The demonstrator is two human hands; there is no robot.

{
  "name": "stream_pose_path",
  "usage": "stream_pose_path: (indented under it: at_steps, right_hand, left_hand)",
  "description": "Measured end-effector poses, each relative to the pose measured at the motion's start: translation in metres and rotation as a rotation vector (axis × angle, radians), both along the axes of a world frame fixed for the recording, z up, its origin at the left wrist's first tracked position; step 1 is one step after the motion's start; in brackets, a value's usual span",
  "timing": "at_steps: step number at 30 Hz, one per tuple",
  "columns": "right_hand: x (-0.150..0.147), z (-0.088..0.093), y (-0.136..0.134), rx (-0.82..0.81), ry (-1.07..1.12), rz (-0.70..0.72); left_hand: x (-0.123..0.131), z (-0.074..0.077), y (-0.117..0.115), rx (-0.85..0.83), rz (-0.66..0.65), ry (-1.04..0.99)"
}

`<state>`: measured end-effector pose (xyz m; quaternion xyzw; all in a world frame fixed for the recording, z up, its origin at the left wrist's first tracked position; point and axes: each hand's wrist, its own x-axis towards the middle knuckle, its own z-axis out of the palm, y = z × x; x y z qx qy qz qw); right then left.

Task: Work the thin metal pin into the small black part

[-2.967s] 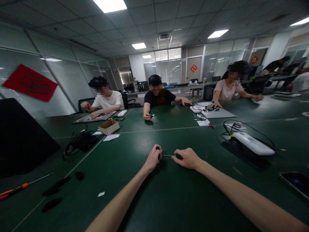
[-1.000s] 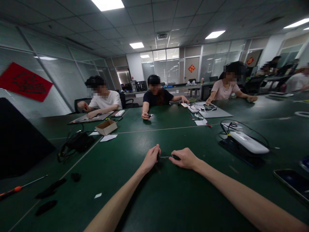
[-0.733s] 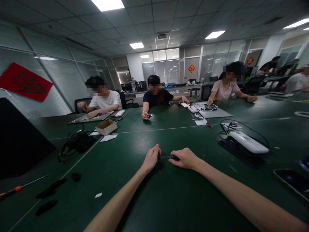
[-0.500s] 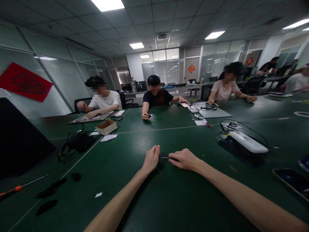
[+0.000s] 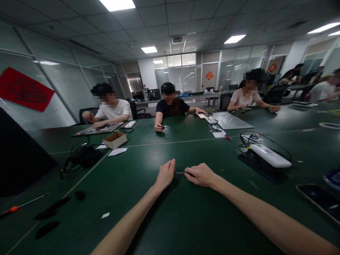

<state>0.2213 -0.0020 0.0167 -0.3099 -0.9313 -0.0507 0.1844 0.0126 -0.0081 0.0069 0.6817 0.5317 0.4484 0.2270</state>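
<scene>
Both my hands rest on the green table [image 5: 186, 219] close together, well out in front of me. My left hand [image 5: 165, 174] is closed round a small dark part that its fingers now hide. My right hand [image 5: 200, 174] is closed on the handle of a small screwdriver, whose thin metal shaft [image 5: 180, 173] bridges the gap between the two hands and points into the left hand. The handle itself is covered by the fingers.
A white device on a dark pad with black cable [image 5: 268, 156] lies right, a phone [image 5: 317, 200] at the right edge. Left: orange-handled screwdriver [image 5: 13, 209], dark small parts [image 5: 53, 205], black cable bundle [image 5: 82, 157], cardboard box [image 5: 114, 140]. Three people work across the table.
My hands stayed together at the same spot. My fingers have closed further, so the dark part and the screwdriver handle seen earlier are now covered. The view drifted slightly.
</scene>
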Motion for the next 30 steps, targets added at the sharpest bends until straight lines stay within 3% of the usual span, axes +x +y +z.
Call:
stream_pose_path:
  at_steps: [8, 13, 18, 30]
  right_hand:
    - [-0.001, -0.002, 0.001, -0.064, 0.085, -0.066]
    - [0.002, -0.006, 0.010, -0.102, 0.247, -0.230]
    - [0.000, -0.004, 0.011, -0.140, 0.183, -0.121]
    - [-0.004, -0.002, 0.010, -0.203, 0.176, -0.075]
  left_hand:
    - [-0.002, 0.001, 0.008, -0.033, 0.004, 0.030]
    - [-0.005, 0.002, 0.007, -0.023, -0.061, 0.056]
    - [-0.011, -0.002, 0.012, -0.116, 0.011, -0.078]
    - [-0.021, -0.009, 0.018, -0.188, -0.062, -0.189]
